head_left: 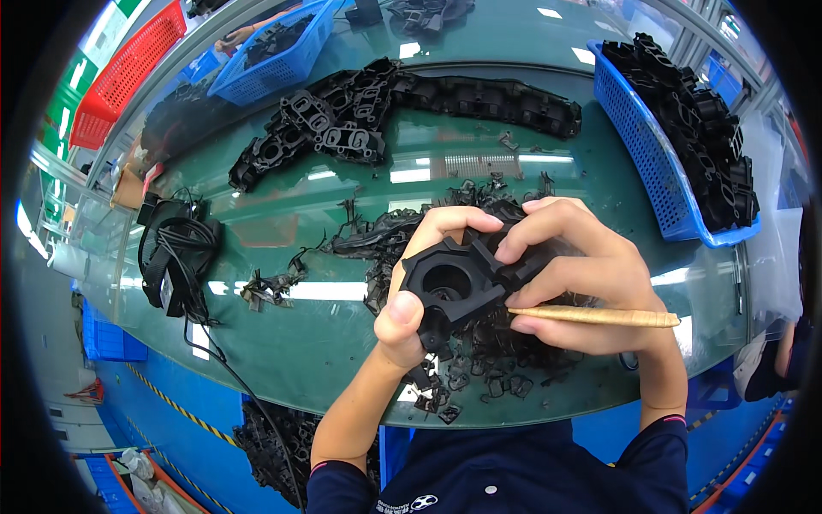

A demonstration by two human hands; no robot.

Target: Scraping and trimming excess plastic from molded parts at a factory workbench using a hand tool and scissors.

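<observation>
In front of me my left hand [401, 324] is wrapped round a black molded plastic part [481, 287], which has a round opening facing up. The thumb presses on its near left side, and the fingers reach behind it. My right hand [595, 270] pinches a slim, tapered tool with a tan wrapped handle [612, 318]. This tool lies nearly level, its narrow end against the part's right side; the very tip is hidden. Upper fingers of that hand also rest on the part. Beneath both hands spreads a heap of black plastic scraps [514, 355].
Black molded parts [334, 128] lie across the back of the green table [282, 351]. A blue basket [638, 150] of similar parts stands at right, another blue basket [274, 73] at back left. Coiled black cable [184, 248] sits at left. Another person's hand [235, 38] shows far back.
</observation>
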